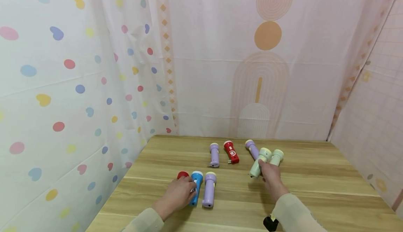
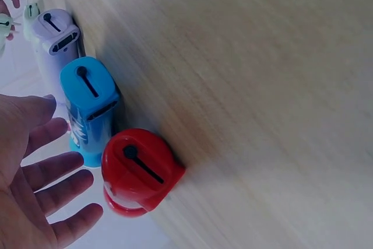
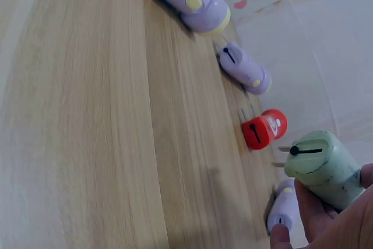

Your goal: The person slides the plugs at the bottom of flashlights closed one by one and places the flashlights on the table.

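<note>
One blue torch gave me my bearings, lying on the wood-grain table with its white-rimmed head pointing away from the person. Just left of it lay the near red torch, mostly covered in my head view, and just right of it the near purple torch, yellow at the rim. The left hand hovered over the blue and near red torches; on the left wrist feed I saw its fingers spread wide, though I could not tell whether a fingertip touched the blue one. Well to the right of the blue torch, and beyond it, the right hand held the first green torch between thumb and fingers, its grip narrowed to the barrel, and my right wrist feed showed metal prongs jutting from its base. In that same quarter lay the second green torch, partly hidden by the hand, and the third purple torch, partly hidden by the held one. Beyond the blue torch and slightly right lay the far purple torch, then the far red torch with white print, prongs out on both. Nearer the person than the blue torch, and well right, showed a black thing I could not identify.
</note>
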{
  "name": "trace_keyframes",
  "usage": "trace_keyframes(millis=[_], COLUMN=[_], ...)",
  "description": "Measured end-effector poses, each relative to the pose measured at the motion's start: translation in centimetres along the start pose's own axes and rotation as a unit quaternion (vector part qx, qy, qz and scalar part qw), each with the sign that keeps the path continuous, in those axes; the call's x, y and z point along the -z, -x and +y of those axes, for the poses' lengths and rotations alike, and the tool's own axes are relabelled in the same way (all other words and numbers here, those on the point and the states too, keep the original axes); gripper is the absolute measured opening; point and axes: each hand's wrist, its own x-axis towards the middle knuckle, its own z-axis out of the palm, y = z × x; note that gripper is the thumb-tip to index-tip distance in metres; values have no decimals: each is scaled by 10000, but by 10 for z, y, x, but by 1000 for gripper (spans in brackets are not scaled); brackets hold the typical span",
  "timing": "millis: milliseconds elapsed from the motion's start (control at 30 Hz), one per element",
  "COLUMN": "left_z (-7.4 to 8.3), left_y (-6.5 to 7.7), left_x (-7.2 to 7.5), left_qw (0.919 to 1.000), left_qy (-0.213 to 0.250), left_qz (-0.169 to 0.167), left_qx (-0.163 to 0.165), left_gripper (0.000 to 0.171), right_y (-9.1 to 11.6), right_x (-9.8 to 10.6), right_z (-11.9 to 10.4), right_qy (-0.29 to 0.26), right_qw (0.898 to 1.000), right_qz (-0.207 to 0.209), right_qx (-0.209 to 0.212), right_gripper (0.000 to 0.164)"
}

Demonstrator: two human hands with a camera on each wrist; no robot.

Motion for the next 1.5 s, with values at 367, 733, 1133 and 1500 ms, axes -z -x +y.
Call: trace_keyframes(millis=[367,733,1133,1500], left_z=[9,27,40,53], left_y=[-18,-43,-61,-73], left_x=[9,19,26,27], left_qw=[9997,9998,9995,9975], left_qy=[-49,70,299,456], left_qz=[224,150,111,463], left_qx=[4,73,43,-291], left_gripper=[18,26,45,50], right_y=[5,13,16,24], right_x=[-10,-24,-32,-45], right_z=[0,-1,0,-2], right_qy=[-304,-834,-685,-715], right_qw=[9984,9937,9926,9885], right_qz=[-415,-624,-881,-1231], right_qx=[-248,-404,-481,-516], right_gripper=[45,41,26,28])
